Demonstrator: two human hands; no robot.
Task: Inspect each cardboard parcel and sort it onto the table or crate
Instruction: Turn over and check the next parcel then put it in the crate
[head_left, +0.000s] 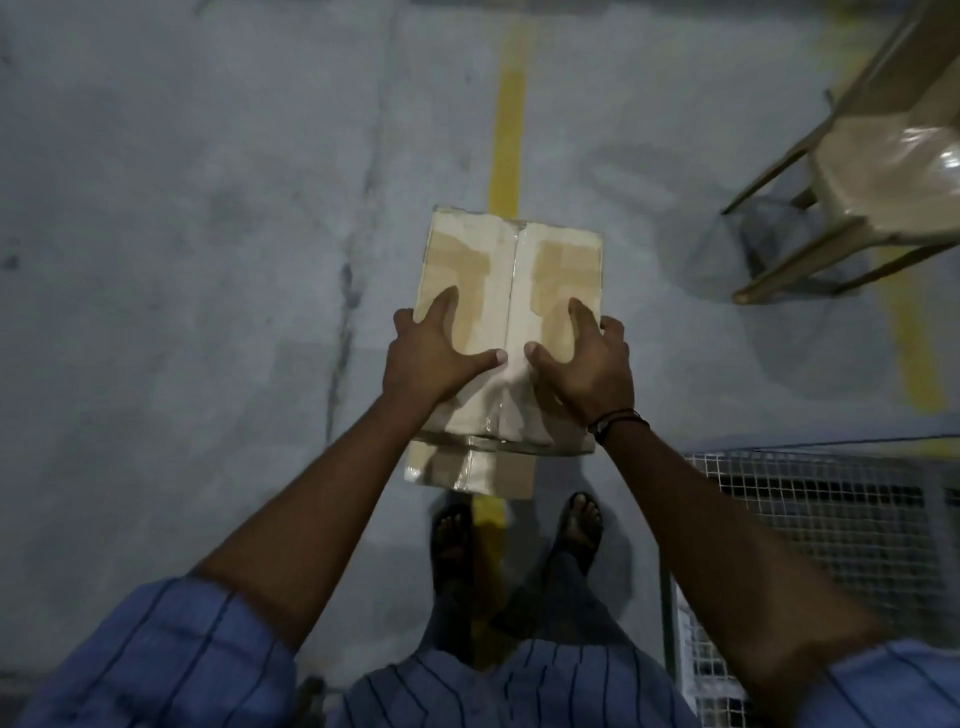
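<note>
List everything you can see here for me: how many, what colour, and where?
cardboard parcel: one, tan, centre, held above the floor
floor: one, grey, all around
painted lines: two, yellow, centre and right
chair: one, beige, upper right
wire crate: one, pale mesh, lower right
wristband: one, black, right wrist
feet: two, in dark sandals, below the parcel
sleeves: two, blue striped, bottom corners
left grip: one bare hand, holds parcel's left side
right grip: one bare hand, holds parcel's right side
</note>
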